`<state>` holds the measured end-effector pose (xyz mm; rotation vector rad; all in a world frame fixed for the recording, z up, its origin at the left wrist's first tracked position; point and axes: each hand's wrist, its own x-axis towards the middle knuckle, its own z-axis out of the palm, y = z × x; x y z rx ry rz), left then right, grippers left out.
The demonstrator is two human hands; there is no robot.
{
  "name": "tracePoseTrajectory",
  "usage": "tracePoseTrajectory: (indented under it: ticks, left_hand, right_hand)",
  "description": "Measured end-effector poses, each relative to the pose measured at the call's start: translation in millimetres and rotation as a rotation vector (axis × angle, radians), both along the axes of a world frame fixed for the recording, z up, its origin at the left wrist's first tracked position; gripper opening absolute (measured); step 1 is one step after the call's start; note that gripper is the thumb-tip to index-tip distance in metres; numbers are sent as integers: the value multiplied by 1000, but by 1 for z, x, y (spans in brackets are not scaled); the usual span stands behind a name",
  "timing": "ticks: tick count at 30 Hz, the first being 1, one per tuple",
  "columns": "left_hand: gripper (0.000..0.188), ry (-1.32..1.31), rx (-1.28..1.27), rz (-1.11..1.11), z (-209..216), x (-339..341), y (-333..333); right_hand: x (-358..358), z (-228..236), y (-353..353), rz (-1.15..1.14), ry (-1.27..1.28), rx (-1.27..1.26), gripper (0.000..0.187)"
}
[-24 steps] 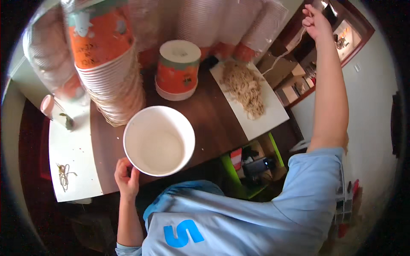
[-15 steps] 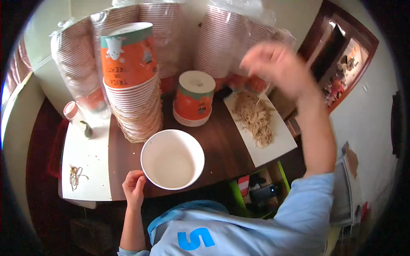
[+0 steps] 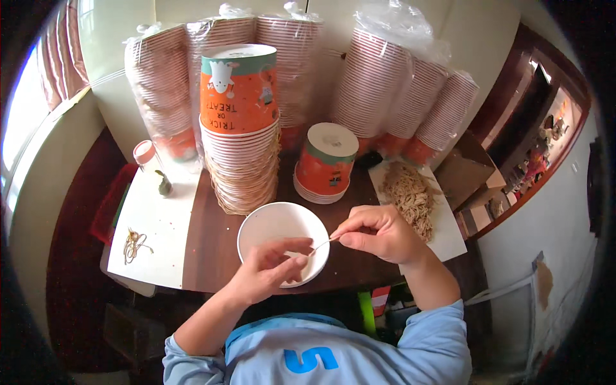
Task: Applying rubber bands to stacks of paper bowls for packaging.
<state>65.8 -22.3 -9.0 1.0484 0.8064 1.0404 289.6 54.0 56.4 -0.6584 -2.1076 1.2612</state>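
While the right hand [image 3: 375, 235] pinches a thin pale string [image 3: 320, 246] just right of an open, round white paper bucket [image 3: 274, 220], the left hand [image 3: 272, 264], fingers loosely curled, sits over that bucket near the string's other end; whether it grips is unclear. Behind the bucket on the brown-and-white desk [image 3: 212, 266] rises a tall stack of orange-and-green paper tubs [image 3: 240, 122]; right of the bucket lies a tangled beige string heap [image 3: 409, 197].
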Motion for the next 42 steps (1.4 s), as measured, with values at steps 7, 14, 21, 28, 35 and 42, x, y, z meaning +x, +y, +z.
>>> tracePoseTrajectory:
  ticks: [7, 14, 21, 28, 35, 42]
  left_hand:
    - [21, -44, -120, -86, -6, 11, 5]
    - [16, 177, 52, 69, -4, 8, -3]
    - [14, 487, 361, 102, 10, 10, -7]
    - [9, 611, 388, 161, 18, -2, -13]
    - [5, 602, 421, 204, 12, -17, -18]
    - [29, 897, 519, 680, -24, -70, 42]
  right_hand:
    - [8, -19, 1, -47, -2, -33, 8]
    - [10, -23, -3, -157, -204, 458, 45]
    - [-23, -44, -27, 143, -23, -114, 56]
    - [-33, -43, -32, -42, -84, 253, 18]
    - [-50, -47, -27, 11, 15, 578, 16]
    - [-83, -65, 27, -152, -160, 176, 8]
